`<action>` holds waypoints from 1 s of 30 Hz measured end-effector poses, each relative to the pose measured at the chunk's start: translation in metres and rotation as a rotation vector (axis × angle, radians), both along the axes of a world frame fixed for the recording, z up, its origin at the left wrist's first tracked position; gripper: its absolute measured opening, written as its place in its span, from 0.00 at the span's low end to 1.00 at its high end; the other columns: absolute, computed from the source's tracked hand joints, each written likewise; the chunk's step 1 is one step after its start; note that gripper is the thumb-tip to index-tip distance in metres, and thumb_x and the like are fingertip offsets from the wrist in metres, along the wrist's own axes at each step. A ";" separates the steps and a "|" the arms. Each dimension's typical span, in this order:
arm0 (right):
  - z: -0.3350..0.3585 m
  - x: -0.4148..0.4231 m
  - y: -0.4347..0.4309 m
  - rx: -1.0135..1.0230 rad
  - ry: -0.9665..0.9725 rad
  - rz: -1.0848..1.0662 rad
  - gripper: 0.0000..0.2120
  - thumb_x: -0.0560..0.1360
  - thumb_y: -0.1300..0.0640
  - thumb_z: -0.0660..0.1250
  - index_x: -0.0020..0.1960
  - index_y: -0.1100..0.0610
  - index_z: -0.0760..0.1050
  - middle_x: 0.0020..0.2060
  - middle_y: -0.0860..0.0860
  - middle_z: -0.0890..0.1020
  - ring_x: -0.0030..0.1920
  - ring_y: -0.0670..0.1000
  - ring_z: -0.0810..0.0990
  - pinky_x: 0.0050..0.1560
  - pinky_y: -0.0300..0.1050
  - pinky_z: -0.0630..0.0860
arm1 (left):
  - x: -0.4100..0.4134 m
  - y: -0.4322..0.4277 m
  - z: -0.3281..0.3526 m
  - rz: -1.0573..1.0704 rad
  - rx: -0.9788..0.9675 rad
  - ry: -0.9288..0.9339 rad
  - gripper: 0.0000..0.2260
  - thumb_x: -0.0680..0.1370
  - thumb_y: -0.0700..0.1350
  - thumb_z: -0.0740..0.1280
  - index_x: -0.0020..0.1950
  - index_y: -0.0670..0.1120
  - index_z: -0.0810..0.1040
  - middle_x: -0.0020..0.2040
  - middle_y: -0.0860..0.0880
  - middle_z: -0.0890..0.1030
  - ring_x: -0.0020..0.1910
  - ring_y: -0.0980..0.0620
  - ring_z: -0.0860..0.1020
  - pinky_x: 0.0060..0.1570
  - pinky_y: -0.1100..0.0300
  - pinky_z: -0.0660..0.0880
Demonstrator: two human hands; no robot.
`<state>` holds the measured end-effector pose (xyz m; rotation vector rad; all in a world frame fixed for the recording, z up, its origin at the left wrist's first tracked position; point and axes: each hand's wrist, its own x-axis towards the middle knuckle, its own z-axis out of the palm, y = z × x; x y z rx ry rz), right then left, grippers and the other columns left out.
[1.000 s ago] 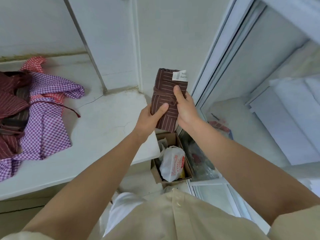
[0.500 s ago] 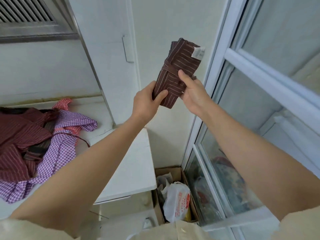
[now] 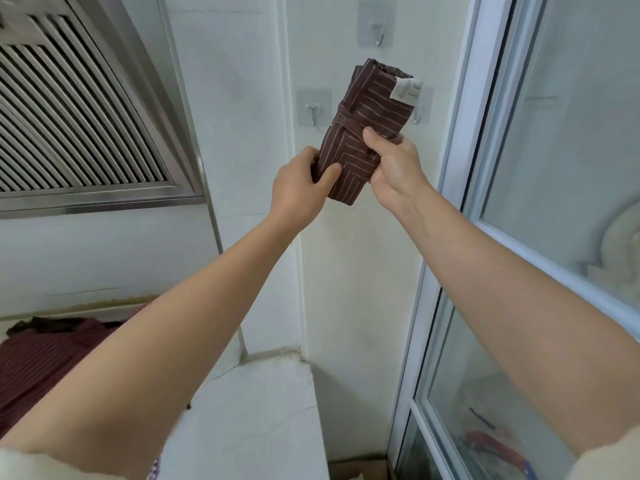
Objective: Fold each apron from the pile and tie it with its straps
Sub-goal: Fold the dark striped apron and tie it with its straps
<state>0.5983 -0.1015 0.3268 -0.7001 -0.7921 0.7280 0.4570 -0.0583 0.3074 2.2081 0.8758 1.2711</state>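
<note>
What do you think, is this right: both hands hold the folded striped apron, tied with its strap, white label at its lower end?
No: the head view shows the white label at the upper end of the striped apron. The left hand and right hand do hold it, tied with its strap.

A louvred vent [image 3: 79,109], wall hooks [image 3: 377,31], white counter [image 3: 263,410], glass window [image 3: 571,133].

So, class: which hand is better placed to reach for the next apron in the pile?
Probably the left hand: the pile lies low on its side, and it only pinches the lower edge of the tied bundle, while the right hand grips the middle.
</note>
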 end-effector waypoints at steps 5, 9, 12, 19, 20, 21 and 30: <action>0.037 -0.004 0.024 -0.004 -0.100 0.022 0.08 0.78 0.66 0.67 0.57 0.61 0.75 0.50 0.57 0.83 0.52 0.57 0.84 0.54 0.54 0.81 | 0.000 0.019 0.036 0.022 0.060 -0.129 0.13 0.79 0.55 0.65 0.52 0.45 0.76 0.44 0.50 0.80 0.42 0.51 0.78 0.44 0.53 0.76; 0.037 -0.013 0.048 -0.053 -0.156 -0.019 0.07 0.78 0.64 0.67 0.55 0.59 0.76 0.47 0.54 0.84 0.48 0.53 0.84 0.50 0.50 0.81 | 0.002 0.037 0.043 0.037 0.007 -0.166 0.13 0.79 0.54 0.64 0.57 0.46 0.75 0.43 0.54 0.79 0.44 0.53 0.79 0.48 0.50 0.78; 0.032 -0.013 0.065 -0.064 -0.157 -0.076 0.07 0.79 0.62 0.66 0.57 0.59 0.75 0.48 0.54 0.83 0.47 0.51 0.84 0.47 0.48 0.81 | 0.002 0.051 0.047 0.044 -0.018 -0.163 0.13 0.80 0.54 0.63 0.60 0.47 0.73 0.46 0.53 0.80 0.47 0.52 0.80 0.49 0.50 0.79; 0.026 -0.013 0.083 -0.127 -0.309 -0.291 0.11 0.76 0.57 0.69 0.56 0.61 0.77 0.50 0.56 0.83 0.50 0.53 0.84 0.54 0.51 0.81 | 0.007 0.066 0.052 0.078 0.020 -0.166 0.12 0.80 0.53 0.64 0.58 0.48 0.74 0.45 0.56 0.78 0.47 0.52 0.80 0.50 0.49 0.78; 0.023 -0.013 0.083 -0.142 -0.323 -0.321 0.11 0.76 0.55 0.70 0.55 0.61 0.77 0.48 0.54 0.83 0.48 0.52 0.84 0.54 0.52 0.81 | 0.007 0.068 0.050 0.089 0.014 -0.165 0.12 0.80 0.53 0.64 0.58 0.48 0.74 0.44 0.56 0.78 0.47 0.52 0.79 0.50 0.48 0.78; 0.021 -0.014 0.084 -0.153 -0.338 -0.345 0.11 0.75 0.54 0.70 0.53 0.60 0.78 0.46 0.53 0.84 0.47 0.52 0.84 0.53 0.53 0.81 | 0.007 0.070 0.047 0.094 0.007 -0.165 0.12 0.80 0.54 0.64 0.58 0.48 0.74 0.44 0.56 0.78 0.47 0.51 0.79 0.51 0.48 0.78; 0.000 -0.014 0.073 -0.230 -0.358 -0.274 0.09 0.77 0.55 0.70 0.53 0.59 0.80 0.42 0.49 0.83 0.39 0.44 0.81 0.37 0.35 0.74 | -0.002 0.069 0.034 0.092 -0.031 -0.092 0.10 0.80 0.52 0.64 0.59 0.50 0.75 0.40 0.56 0.78 0.41 0.55 0.78 0.47 0.50 0.79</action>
